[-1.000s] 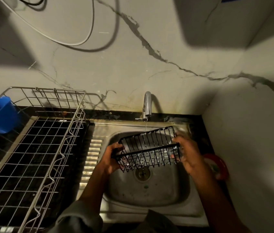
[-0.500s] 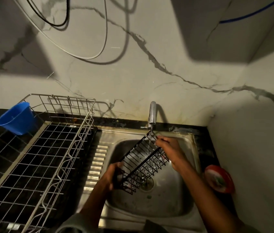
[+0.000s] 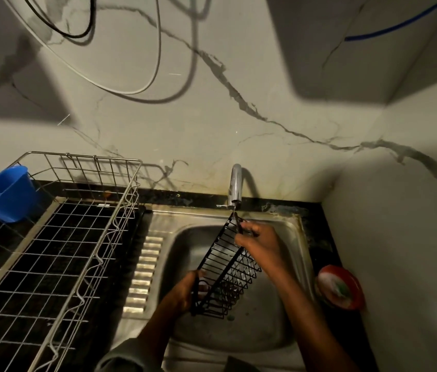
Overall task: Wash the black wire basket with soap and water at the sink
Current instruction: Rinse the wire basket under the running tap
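A black wire basket (image 3: 225, 267) — long, narrow and open-gridded — is held tilted on end over the stainless steel sink (image 3: 296, 237) in the lower centre of the frame, its upper end right under the curved metal tap (image 3: 234, 183). Whether water is running is hard to tell. The basket looks light and stiff; wet, soapy wire is likely slippery, so the thicker rim at each short end seems the surest place to grip. The left hand (image 3: 185, 292), lower centre, is closed around the basket's lower end, arm rising from the bottom edge. The right hand (image 3: 257, 238), slightly higher and to the right, is curled over the upper end, fingers wrapped on the rim, forearm slanting in from the lower right. On the dark counter (image 3: 327, 253) at right sits a round red tub (image 3: 339, 287) — possibly soap. At left stands a silver wire dish rack (image 3: 59, 237) with a blue plastic cup (image 3: 2, 193) hung on its corner.
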A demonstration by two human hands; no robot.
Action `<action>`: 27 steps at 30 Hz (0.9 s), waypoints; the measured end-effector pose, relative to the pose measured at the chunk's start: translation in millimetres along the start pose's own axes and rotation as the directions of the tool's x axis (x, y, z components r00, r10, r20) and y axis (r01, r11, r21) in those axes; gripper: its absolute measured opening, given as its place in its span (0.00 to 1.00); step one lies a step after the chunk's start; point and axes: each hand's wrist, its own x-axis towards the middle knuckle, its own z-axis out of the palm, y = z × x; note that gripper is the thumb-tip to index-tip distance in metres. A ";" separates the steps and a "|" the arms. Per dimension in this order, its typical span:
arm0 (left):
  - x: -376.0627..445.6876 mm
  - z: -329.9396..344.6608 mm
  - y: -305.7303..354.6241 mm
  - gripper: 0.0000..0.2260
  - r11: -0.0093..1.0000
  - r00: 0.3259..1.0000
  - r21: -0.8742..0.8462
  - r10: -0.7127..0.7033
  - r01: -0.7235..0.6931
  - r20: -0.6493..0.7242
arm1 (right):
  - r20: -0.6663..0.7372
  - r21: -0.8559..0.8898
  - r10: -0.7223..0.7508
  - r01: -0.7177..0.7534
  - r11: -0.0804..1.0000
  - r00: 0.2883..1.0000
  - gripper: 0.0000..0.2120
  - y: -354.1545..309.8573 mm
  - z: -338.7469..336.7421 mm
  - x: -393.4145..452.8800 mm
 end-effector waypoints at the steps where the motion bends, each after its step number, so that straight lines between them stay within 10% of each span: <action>1: 4.9 3.3 -0.7 0.10 1.000 1.000 0.010 0.009 -0.009 -0.024 | -0.011 -0.005 -0.009 0.009 1.000 1.000 0.27 0.2 -1.4 -1.6; 27: 34.5 21.4 21.4 0.10 0.983 0.990 -0.117 0.139 -0.140 -0.014 | -0.198 -0.002 -0.112 0.114 0.993 0.974 0.28 -5.3 -15.4 -21.8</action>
